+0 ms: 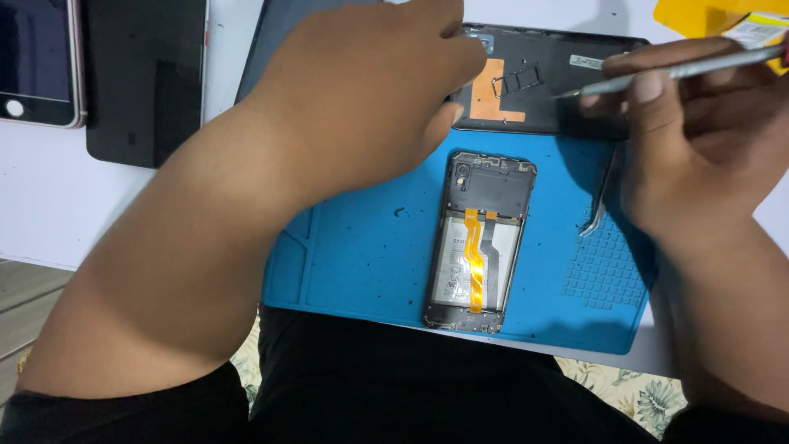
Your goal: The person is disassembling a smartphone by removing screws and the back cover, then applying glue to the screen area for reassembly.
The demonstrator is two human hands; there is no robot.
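Observation:
An opened phone (pixel 478 242) lies back-side up on a blue work mat (pixel 362 255), showing its battery and an orange flex cable. Its removed black back cover (pixel 542 82), with a copper patch and a small tray on it, lies at the mat's far edge. My left hand (pixel 370 90) reaches across and rests its fingers on the cover's left end. My right hand (pixel 699 140) grips a thin metal tool (pixel 682 72) whose tip points at the cover. Metal tweezers (pixel 598 205) hang below my right hand; who holds them is unclear.
Two dark phones or screens (pixel 37 62) (pixel 144 78) lie on the white table at the far left. A yellow packet (pixel 723 20) sits at the top right. The table's near edge runs just below the mat, with my dark-clothed lap beneath.

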